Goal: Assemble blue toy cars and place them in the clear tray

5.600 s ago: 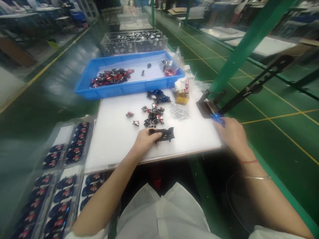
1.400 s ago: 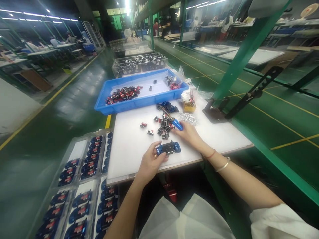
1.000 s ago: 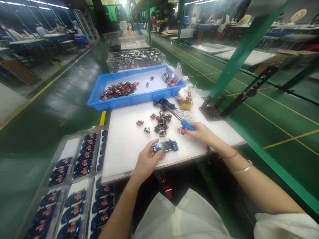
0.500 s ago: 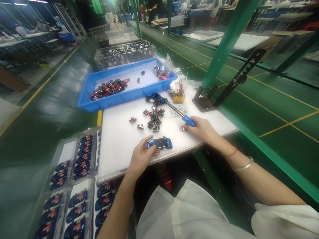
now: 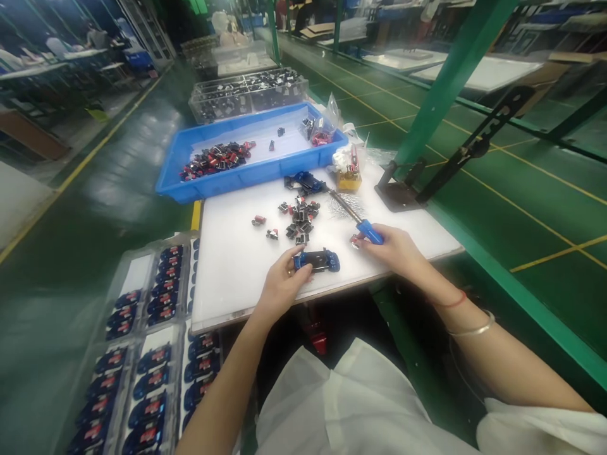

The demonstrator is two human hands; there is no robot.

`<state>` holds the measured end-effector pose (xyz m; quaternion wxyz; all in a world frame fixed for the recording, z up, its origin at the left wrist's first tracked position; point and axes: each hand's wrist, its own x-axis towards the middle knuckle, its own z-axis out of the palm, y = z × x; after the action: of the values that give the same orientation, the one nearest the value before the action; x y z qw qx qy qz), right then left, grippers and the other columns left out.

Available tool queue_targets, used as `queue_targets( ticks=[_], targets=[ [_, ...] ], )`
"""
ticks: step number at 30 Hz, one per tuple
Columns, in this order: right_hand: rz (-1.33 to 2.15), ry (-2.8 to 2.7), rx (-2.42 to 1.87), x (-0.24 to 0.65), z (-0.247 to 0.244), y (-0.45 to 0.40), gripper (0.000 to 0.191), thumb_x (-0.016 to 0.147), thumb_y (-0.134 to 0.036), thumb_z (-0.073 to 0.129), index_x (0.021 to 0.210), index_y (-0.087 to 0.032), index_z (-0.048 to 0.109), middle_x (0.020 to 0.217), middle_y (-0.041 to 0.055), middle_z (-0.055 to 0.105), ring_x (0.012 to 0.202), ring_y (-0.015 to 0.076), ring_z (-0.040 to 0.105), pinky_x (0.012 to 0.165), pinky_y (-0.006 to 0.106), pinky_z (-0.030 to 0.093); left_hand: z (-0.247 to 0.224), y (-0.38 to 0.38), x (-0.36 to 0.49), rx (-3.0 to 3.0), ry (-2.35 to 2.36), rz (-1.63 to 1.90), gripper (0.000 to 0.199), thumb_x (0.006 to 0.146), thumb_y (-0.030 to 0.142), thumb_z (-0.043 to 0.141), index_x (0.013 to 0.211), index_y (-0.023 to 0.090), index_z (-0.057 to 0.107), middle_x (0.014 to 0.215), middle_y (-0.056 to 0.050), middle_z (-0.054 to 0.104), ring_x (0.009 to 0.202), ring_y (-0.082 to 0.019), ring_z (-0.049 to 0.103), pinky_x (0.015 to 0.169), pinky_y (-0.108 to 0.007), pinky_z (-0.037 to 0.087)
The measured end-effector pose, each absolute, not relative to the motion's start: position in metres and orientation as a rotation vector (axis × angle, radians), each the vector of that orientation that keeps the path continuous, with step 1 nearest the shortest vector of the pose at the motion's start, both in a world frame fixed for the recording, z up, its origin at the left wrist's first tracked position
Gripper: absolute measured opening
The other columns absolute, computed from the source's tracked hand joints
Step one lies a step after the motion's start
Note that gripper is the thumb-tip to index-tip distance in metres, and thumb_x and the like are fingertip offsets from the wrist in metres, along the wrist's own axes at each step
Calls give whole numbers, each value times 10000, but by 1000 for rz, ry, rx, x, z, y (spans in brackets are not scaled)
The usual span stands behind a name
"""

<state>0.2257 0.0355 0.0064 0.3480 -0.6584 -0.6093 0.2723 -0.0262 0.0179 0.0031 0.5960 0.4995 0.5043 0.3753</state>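
Note:
My left hand [image 5: 284, 278] grips one end of a blue toy car body [image 5: 317, 260], its dark underside up, over the front of the white tabletop. My right hand [image 5: 391, 246] is closed around a blue-handled tool [image 5: 370, 232] with a long metal shaft pointing away. Whether it is a screwdriver or a soldering iron is unclear. At the right fingertips is a small red-and-silver part [image 5: 354, 241]. Beyond my left hand lies a heap of small black-and-red parts [image 5: 302, 220]. Another blue toy car body [image 5: 307, 182] lies near the tool's far end.
A blue tray [image 5: 227, 183] with more small parts stands behind the work area. Thin metal pins [image 5: 348, 206] and a yellow box [image 5: 348, 183] lie at the back right, beside a black metal stand [image 5: 401, 186]. Clear trays of blue car bodies [image 5: 154, 360] sit lower left.
The head view has shifted slightly. The car body in my left hand has moved a little away from me and tilted, its top looking darker. My right hand stays nearly in place.

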Motion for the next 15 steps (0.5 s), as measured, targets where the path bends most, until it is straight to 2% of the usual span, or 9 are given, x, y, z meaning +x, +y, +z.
queue_targets(
  ticks=[4,9,15],
  targets=[
    [860,-1466,-1443,222,13,24,342,732,-528,743,831,-201,722,901,61,749,894,289,676,831,397,519,-9,25,-6,1154,1045,917,501,818,281,719,1300,188,614,1081,-78,704,985,-211,685,926,-366,583],
    [852,-1477,-1358,209,9,13,390,732,-589,779,826,-213,728,854,60,727,822,273,679,795,410,539,-25,29,8,1232,966,941,518,830,270,696,1333,206,590,1124,-82,703,1074,-230,661,996,-392,533],
    [742,-1605,-1356,204,-9,9,385,815,-610,708,872,-231,732,854,59,701,823,267,663,774,403,526,-23,24,6,1314,976,932,526,826,287,699,1334,217,585,1013,-63,724,934,-204,679,892,-334,531]
  ],
)
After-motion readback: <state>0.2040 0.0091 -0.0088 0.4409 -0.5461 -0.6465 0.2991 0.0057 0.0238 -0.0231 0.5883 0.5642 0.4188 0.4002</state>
